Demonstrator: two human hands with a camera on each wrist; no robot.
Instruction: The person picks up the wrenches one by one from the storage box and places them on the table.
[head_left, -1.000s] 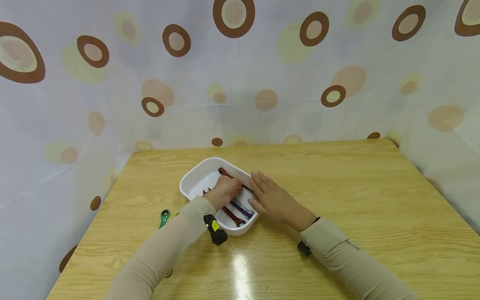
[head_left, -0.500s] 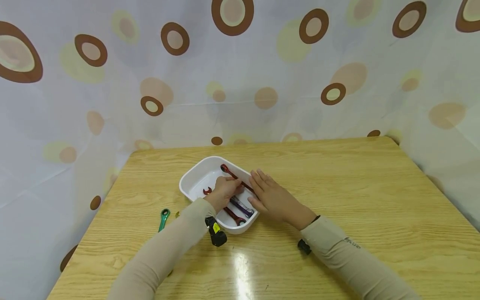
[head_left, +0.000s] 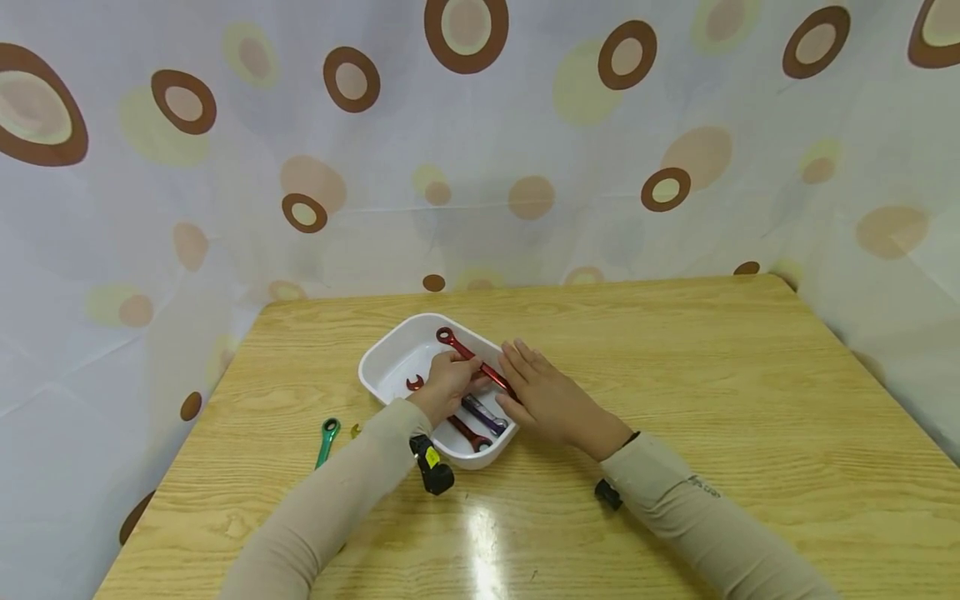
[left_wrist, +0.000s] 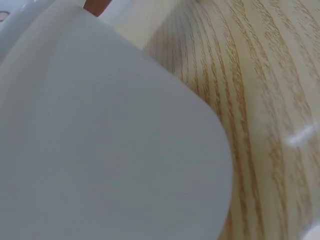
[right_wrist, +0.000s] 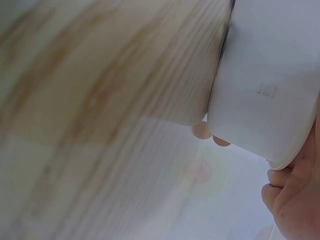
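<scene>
My left hand (head_left: 450,385) reaches into a white basin (head_left: 387,363) and pinches a red combination wrench (head_left: 457,346), its ring end tilted up by the far wall. Under that hand lies another red wrench (head_left: 472,437), both its ends showing. A purple wrench (head_left: 483,417) lies beside it, close to something silvery. Against the basin's right rim rests my right hand (head_left: 551,402), fingers straight; this hand (right_wrist: 300,190) also shows at the rim in the right wrist view. In the left wrist view the basin's outer wall (left_wrist: 130,140) hides the left hand.
A green ratchet wrench (head_left: 327,440) lies on the wooden table (head_left: 675,350) left of the basin, partly behind the left sleeve. Next to it a small yellow end (head_left: 355,431) shows. A patterned white curtain (head_left: 480,150) hangs behind the table.
The red wrench in my left hand has shifted and turned slightly, so its ring face and shaft show more. The left hand has moved little; the right hand stays at the rim.
</scene>
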